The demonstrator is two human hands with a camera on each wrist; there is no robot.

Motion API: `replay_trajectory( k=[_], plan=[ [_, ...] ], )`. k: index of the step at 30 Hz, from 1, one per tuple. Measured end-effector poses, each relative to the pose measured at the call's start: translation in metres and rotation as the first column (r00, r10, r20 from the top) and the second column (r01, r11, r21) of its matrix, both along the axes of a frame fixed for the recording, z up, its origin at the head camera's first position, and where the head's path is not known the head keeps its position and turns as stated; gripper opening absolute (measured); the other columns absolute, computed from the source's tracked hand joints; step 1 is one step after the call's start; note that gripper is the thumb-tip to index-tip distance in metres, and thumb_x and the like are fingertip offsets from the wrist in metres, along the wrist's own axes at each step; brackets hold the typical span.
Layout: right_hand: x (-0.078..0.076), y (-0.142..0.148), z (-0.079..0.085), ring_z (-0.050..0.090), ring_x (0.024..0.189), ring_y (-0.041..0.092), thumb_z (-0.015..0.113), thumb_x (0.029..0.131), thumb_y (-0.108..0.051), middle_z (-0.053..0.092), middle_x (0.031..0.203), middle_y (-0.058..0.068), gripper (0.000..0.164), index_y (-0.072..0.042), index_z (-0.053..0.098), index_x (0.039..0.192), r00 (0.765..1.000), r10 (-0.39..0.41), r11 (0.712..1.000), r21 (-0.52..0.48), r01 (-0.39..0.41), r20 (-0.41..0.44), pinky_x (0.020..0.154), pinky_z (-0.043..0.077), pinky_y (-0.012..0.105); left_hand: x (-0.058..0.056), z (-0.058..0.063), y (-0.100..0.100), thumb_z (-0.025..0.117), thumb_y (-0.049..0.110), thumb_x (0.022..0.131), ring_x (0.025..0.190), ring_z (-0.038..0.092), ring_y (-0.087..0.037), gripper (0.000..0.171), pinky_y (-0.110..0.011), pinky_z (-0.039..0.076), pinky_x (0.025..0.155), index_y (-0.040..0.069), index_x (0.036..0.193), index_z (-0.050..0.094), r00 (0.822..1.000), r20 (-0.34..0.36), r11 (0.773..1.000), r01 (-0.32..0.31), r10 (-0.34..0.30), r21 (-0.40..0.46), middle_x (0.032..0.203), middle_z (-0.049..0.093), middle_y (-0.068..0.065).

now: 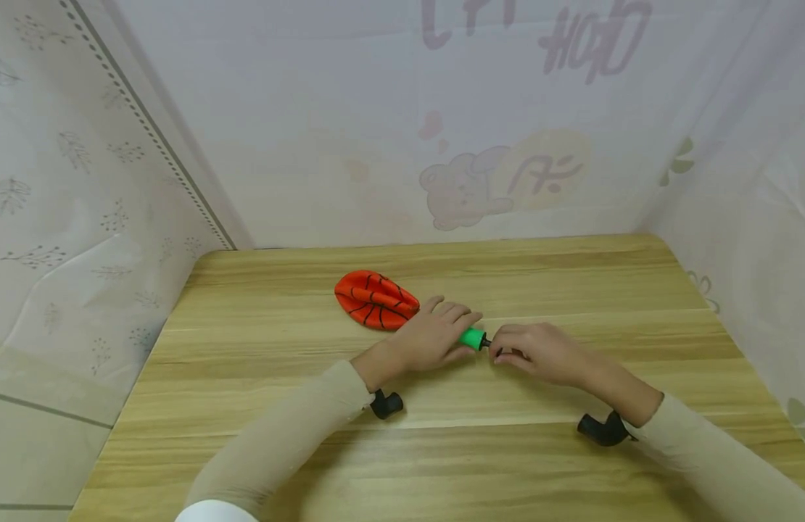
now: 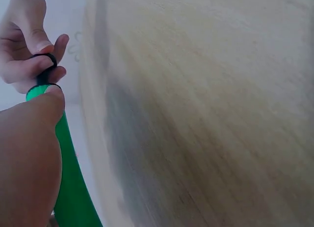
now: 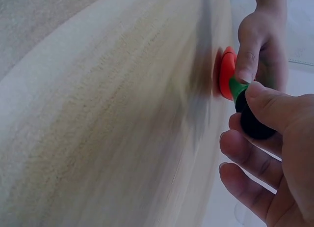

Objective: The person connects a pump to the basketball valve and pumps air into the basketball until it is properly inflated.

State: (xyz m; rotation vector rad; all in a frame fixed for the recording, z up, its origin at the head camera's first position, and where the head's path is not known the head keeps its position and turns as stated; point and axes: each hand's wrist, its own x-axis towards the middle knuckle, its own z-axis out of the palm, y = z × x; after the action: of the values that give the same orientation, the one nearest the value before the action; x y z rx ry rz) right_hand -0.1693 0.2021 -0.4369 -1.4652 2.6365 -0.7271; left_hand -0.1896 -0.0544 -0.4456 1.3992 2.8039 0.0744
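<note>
A deflated red ball (image 1: 373,299) with black lines, folded in on itself, lies on the wooden table. Just to its right is a green hand pump (image 1: 471,338); the end towards the ball is hidden under my left hand (image 1: 431,339). That hand grips the green barrel, its thumb near the barrel's end in the left wrist view. With thumb and fingers, my right hand (image 1: 539,354) pinches the pump's black handle (image 3: 256,126). A short length of black rod shows between handle and barrel. Whether the pump joins the ball cannot be seen.
The wooden table (image 1: 481,464) reaches back to a pale printed cloth (image 1: 324,130), with more cloth at both sides. Black curved wrist mounts (image 1: 603,429) hang under both forearms, close to the tabletop.
</note>
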Motion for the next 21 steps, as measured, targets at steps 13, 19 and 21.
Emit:
replay_trajectory(
  k=[13,19,21],
  plan=[
    [0.007,0.003,-0.008,0.067,0.089,0.003,0.076,0.090,-0.010,0.070,0.105,-0.006,0.015,-0.017,0.073,0.103,0.988,0.059,0.997,-0.034,-0.064,-0.141,0.072,0.057,0.025,-0.003,-0.004,0.001,0.051,0.049,0.105,0.102,0.054,-0.011,0.038,-0.031,0.046,0.092,0.017,0.126,0.056,0.996,-0.021,0.996,0.089,-0.090,-0.028,0.112,0.058,0.005],
    [0.017,0.018,-0.009,0.067,0.083,0.005,0.081,0.082,-0.003,0.069,0.099,-0.007,0.022,-0.016,0.073,0.098,0.978,0.070,0.995,-0.053,-0.082,-0.194,0.069,0.056,0.025,-0.004,-0.005,0.000,0.050,0.051,0.104,0.104,0.053,-0.010,0.039,-0.030,0.044,0.092,0.018,0.124,0.056,0.996,-0.021,0.995,0.091,-0.092,-0.045,0.113,0.058,0.006],
    [0.023,0.026,-0.009,0.068,0.084,0.006,0.083,0.080,-0.003,0.069,0.099,-0.009,0.025,-0.018,0.073,0.098,0.977,0.060,0.996,-0.053,-0.072,-0.204,0.069,0.056,0.025,-0.005,-0.005,-0.002,0.049,0.051,0.104,0.102,0.052,-0.010,0.038,-0.030,0.044,0.092,0.018,0.123,0.056,0.997,-0.011,0.996,0.078,-0.079,-0.051,0.113,0.058,0.006]
  ],
)
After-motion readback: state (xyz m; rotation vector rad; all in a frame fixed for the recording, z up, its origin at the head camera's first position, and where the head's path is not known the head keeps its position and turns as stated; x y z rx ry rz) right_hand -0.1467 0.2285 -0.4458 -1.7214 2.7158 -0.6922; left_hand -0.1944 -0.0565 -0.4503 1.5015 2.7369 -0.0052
